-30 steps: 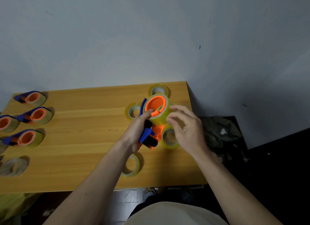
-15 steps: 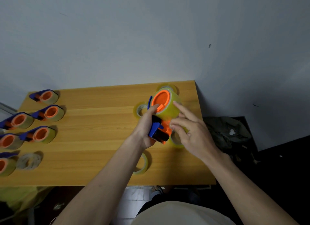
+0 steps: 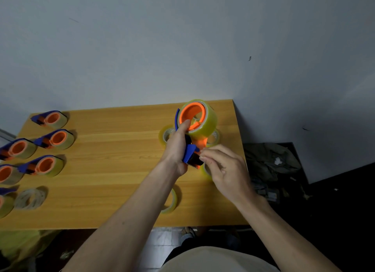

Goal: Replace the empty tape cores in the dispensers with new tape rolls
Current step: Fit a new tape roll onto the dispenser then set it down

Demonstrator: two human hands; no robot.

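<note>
My left hand [image 3: 177,150] grips a blue and orange tape dispenser [image 3: 191,148] above the right part of the wooden table [image 3: 113,150]. A full yellowish tape roll [image 3: 205,122] sits on the dispenser's orange hub. The thumb rests on the hub's rim. My right hand [image 3: 227,170] is at the dispenser's lower cutter end, fingertips pinched together there; whether they hold the tape end I cannot tell. Loose tape rolls lie under and around the hands: one [image 3: 164,134] to the left, one [image 3: 213,138] behind the dispenser, one [image 3: 171,200] near the front edge.
Several loaded blue and orange dispensers [image 3: 56,137] lie in rows at the table's left end. An empty clear core [image 3: 30,197] lies among them near the front. The wall runs behind the table. Dark clutter [image 3: 269,162] sits on the floor to the right.
My right hand has slid down from the tape roll's side to the dispenser's cutter end. My left hand keeps its grip; the view has shifted, showing more dispensers at left.
</note>
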